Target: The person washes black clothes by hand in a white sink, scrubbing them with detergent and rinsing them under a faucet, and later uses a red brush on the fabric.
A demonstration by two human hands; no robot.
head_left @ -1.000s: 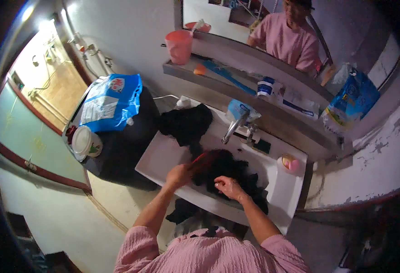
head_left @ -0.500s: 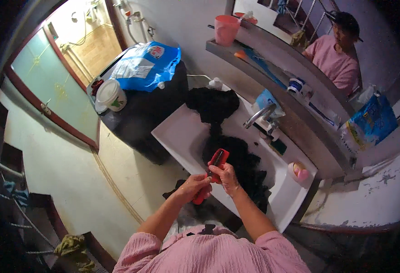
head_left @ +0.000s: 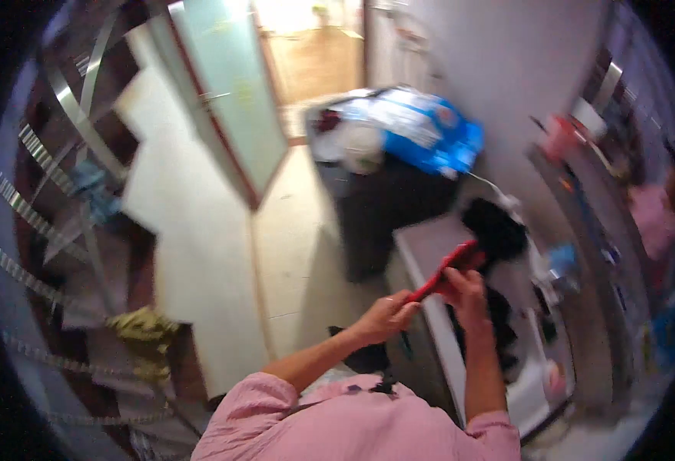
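Observation:
A long, narrow red item [head_left: 436,283] stretches between my two hands above the near-left edge of the washbasin [head_left: 446,323]. Motion blur hides what kind of thing it is. My left hand [head_left: 387,318] pinches its lower end. Farther up, my right hand [head_left: 468,296] is closed round its wider end. Dark wet-looking cloth [head_left: 499,230] is heaped on the far end of the basin, and more black cloth [head_left: 500,326] lies inside it, partly hidden behind my right hand and forearm.
Left of the basin stands a dark-covered surface [head_left: 376,219] with a blue and white plastic bag [head_left: 429,131] and a white tub [head_left: 359,147]. A shelf [head_left: 575,223] with a pink cup [head_left: 560,138] runs along the right wall. Stairs with metal railings [head_left: 45,223] rise on the left.
My view has swung left, so the basin now appears farther right. The red item is drawn out longer between my hands, which are farther apart.

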